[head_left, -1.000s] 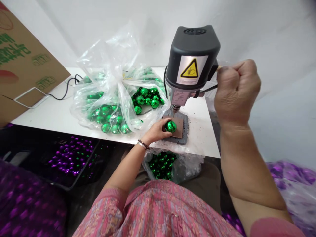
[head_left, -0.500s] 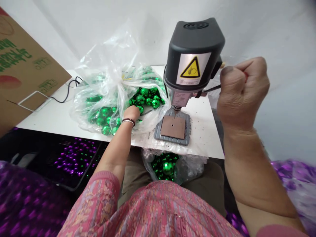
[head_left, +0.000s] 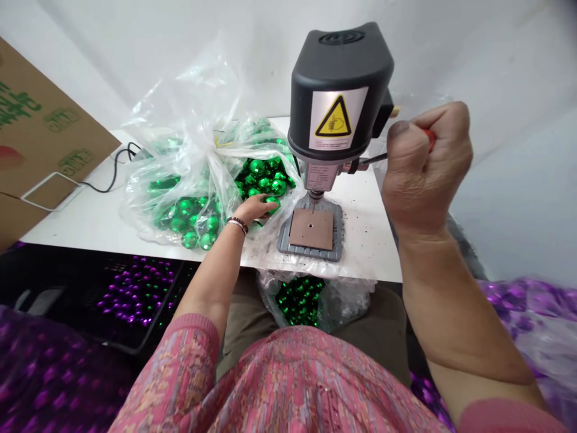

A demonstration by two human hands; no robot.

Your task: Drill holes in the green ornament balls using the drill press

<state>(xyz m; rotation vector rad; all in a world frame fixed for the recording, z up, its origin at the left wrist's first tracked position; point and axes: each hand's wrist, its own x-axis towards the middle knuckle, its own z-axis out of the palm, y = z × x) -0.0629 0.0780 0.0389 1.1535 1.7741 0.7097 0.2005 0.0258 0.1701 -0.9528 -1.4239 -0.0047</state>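
My left hand (head_left: 254,209) is closed on a shiny green ball (head_left: 272,205) at the mouth of a clear plastic bag (head_left: 180,156). More green balls (head_left: 256,174) lie in the bag behind the fingers. To the right stands a black drill press (head_left: 338,90) with a yellow warning label. Under its chuck, a brown plate (head_left: 311,230) with a small hole rests on the grey base (head_left: 331,255); no ball sits on it. My right hand (head_left: 426,168) is wrapped round the red end of the press lever, right of the motor housing.
The white table (head_left: 367,240) carries dark specks around the base. A cardboard box (head_left: 49,132) and a black cable stand at left. Green balls (head_left: 300,300) fill a bag at my lap. Purple balls (head_left: 135,288) lie in a black crate below left, with purple bags at both sides.
My left hand has moved slightly right and toward me, bringing a green ball out from the others. My right hand stays on the lever. The whole view has shifted a little.
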